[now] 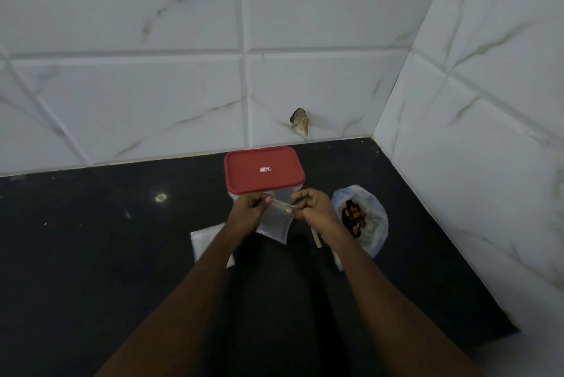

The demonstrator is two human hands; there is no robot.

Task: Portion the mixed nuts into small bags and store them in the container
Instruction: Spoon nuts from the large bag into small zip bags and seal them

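Small bag (273, 225), clear, over counter (91, 239) btwn both hands: left hand (248, 208) & right hand (308, 204) pinch its top edge. Red-lidded container (264, 170) just behind at 12 o'clock; mixed nuts (354, 218) at 3.

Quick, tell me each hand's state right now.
Left hand: closed, pinching the small clear bag by its top edge.
Right hand: closed, pinching the same bag's top edge.

Red lid (264, 169), black counter (91, 239), white grey-veined tiles (137, 95)
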